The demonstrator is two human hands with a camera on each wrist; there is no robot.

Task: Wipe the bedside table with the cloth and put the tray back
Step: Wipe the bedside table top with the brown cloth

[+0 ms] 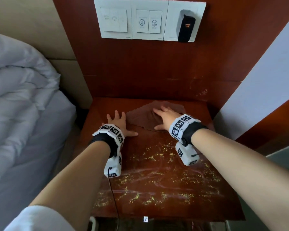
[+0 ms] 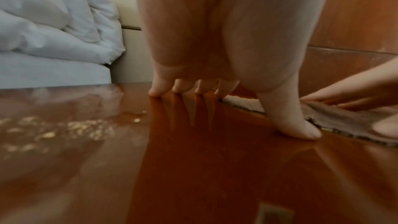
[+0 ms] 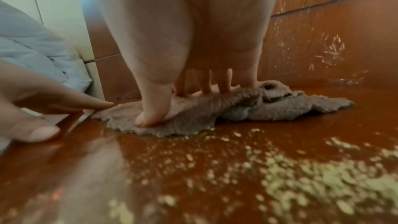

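A brown cloth [image 1: 140, 116] [image 3: 215, 108] [image 2: 336, 117] lies spread at the back of the reddish wooden bedside table [image 1: 157, 189]. My right hand [image 1: 165, 117] [image 3: 183, 94] presses flat on the cloth with straight fingers. My left hand [image 1: 119, 123] [image 2: 215, 91] rests flat on the bare wood just left of the cloth, its thumb near the cloth's edge. Yellowish crumbs [image 1: 165, 180] [image 3: 301, 168] are scattered over the front half of the table. No tray is in view.
A bed with a white duvet [image 1: 18, 97] stands to the left of the table. A wooden back panel with a white switch plate [image 1: 148, 19] and a black device rises behind. A white wall [image 1: 265, 80] closes the right side.
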